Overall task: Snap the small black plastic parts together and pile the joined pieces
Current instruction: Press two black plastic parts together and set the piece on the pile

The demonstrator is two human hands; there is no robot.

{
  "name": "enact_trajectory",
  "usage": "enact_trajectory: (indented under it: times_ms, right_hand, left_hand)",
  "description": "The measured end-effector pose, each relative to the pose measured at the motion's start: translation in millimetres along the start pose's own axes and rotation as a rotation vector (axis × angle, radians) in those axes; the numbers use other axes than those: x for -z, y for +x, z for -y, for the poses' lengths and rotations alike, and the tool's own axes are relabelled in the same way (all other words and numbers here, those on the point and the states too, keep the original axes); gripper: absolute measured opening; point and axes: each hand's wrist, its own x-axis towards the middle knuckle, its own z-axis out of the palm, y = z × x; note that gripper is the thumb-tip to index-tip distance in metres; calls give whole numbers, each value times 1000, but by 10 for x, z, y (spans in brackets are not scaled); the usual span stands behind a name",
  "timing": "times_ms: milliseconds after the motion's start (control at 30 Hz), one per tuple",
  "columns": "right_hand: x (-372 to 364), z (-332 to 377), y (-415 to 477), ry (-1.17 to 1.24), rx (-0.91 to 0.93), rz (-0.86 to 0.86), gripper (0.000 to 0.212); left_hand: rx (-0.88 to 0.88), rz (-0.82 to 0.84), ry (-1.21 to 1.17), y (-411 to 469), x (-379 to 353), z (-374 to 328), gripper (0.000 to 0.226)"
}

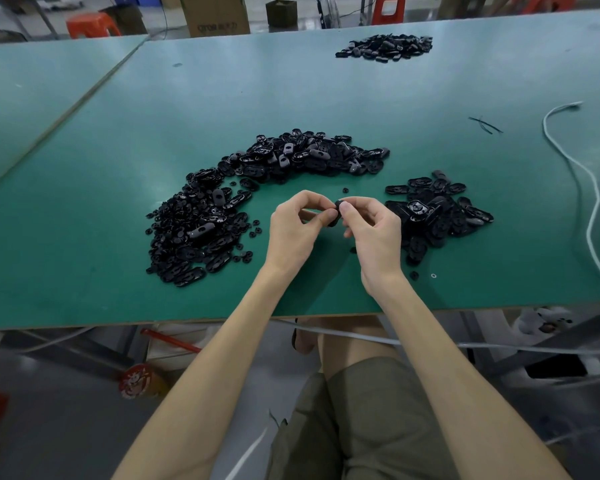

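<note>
Surface: green-topped workbench (326,98), with cardboard boxes and orange stools on the floor beyond it.
Loose stock: curved heap of small black oval plastic parts (250,188), left of the hands.
Right pile: smaller heap of black pieces (437,213), just beside the right wrist.
Far pile: another black heap (385,47) near the back edge.
Left hand (291,226): fingertips pinching the held black plastic part (336,214).
Right hand (374,230): thumb and fingers gripping the same part, above the bench between the heaps.
Cable: white cord (582,174) along the right side.

One head-worn wide-angle camera looks forward and down, close above the left hand (293,230) and right hand (374,233), the bench (118,168) stretching toward 12 o'clock.
</note>
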Motion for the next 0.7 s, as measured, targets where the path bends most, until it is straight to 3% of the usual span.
enact_trajectory:
  times_ms: [200,400,700]
  right_hand:
    - [12,-7,2,-20,-4,-18,9]
    - [10,1,3,-6,-12,-1,12]
    - [11,52,-21,101,14,28,20]
  left_hand:
    - [-10,62,4,-14,15,-22,10]
    - [14,82,-62,-7,26,-31,28]
    - [3,139,-125,32,23,77,11]
